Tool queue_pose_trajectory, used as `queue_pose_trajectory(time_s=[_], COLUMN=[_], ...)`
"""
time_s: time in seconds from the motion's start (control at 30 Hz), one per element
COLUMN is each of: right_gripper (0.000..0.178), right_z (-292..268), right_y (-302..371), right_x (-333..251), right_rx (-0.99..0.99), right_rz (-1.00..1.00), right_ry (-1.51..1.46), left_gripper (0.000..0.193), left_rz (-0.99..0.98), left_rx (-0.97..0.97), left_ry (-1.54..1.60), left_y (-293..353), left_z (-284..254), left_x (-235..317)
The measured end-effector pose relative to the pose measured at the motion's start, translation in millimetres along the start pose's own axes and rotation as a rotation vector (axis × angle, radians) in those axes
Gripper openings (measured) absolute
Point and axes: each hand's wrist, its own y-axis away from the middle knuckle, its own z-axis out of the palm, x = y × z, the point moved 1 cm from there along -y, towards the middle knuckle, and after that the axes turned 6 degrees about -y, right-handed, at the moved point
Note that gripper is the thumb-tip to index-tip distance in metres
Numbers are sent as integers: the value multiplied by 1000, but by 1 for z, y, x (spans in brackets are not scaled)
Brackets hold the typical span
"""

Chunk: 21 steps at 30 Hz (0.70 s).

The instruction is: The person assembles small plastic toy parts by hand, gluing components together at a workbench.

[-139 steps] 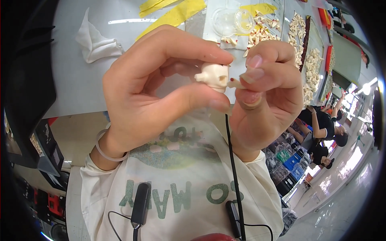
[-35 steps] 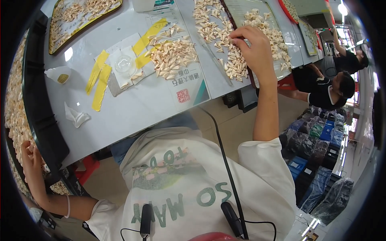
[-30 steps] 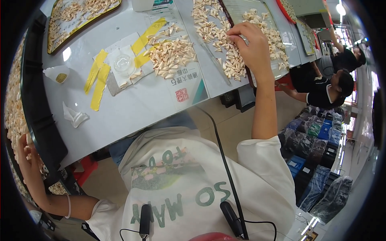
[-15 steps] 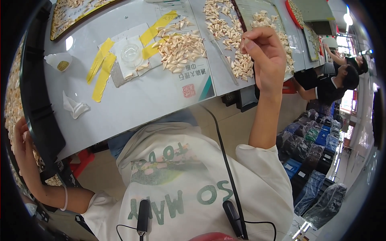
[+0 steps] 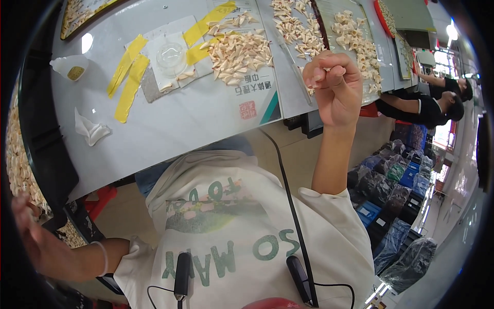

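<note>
My right hand (image 5: pixel 337 90) is raised over the front edge of the table at the right, fingers curled in and pressed to the thumb. Whatever may be pinched there is too small to make out. Behind it lies a strip of small, pale, pointed shell-like pieces (image 5: pixel 297 23). My left hand (image 5: pixel 33 234), smeared by motion at the far left rim, is beside a black-walled bin (image 5: pixel 49 139) of similar cream pieces (image 5: pixel 23 165). A heap of pale pointed pieces (image 5: pixel 242 51) sits mid-table, beside a clear round dish (image 5: pixel 171 56) on a taped-down pad.
Yellow tape strips (image 5: pixel 131 87), a white bottle (image 5: pixel 69 67) and a crumpled white tissue (image 5: pixel 91 129) lie on the table (image 5: pixel 170 129). More shell-like pieces (image 5: pixel 360 46) cover a board at the right. Beyond are other people (image 5: pixel 427 108) and plastic-wrapped crates (image 5: pixel 393 201).
My left hand has drawn back from the bin's edge toward me. My right hand has dropped slightly, its fingers curling in further. The view has shifted a little.
</note>
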Motion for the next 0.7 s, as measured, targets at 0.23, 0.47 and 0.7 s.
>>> queue_pose_trajectory(time_s=[0.23,0.47,0.7], right_gripper=[23,23,23], right_z=[17,31,46], right_y=[-10,-7,-13], right_x=[13,17,23], right_rx=[-73,-46,-50], right_rz=[-17,-37,-133], right_ry=[-1,49,203], left_gripper=[19,21,27], left_rz=[-56,-516,-487], left_rx=[-499,-515,-490], left_ry=[1233,1557,1405], left_y=[17,21,17], left_z=[78,139,146], left_x=[107,125,120])
